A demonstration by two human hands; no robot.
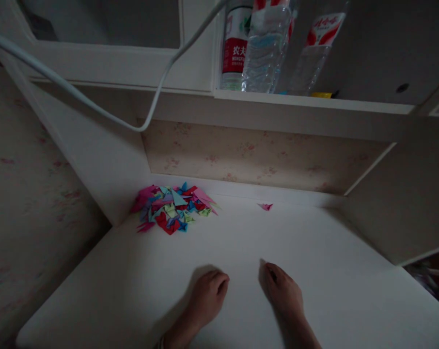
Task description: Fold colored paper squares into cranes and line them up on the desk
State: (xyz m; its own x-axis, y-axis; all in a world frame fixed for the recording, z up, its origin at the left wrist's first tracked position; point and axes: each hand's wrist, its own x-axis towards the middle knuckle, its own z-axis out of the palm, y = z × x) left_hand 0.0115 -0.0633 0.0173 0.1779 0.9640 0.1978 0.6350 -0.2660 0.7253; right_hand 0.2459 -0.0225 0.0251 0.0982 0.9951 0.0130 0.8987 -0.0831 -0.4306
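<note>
My left hand (209, 295) rests on the white tabletop (237, 237), curled into a loose fist with no object showing in it. To its right lies my right hand (283, 290), also closed, its fingers curled under and nothing visible between them. The two hands are apart from each other. A heap of folded paper pieces (172, 206) in pink, red, blue, green and purple sits at the back left corner, beyond my left hand. One small pink folded paper piece (266, 207) lies alone near the back edge, beyond my right hand.
Above the table, a shelf (314, 105) holds plastic bottles (266, 53) and a small yellow item (321, 95). A white cable (96, 110) hangs in front of the cabinet at the upper left. Side panels (96, 160) bound the table, with a flowered wall (241, 155) at the back.
</note>
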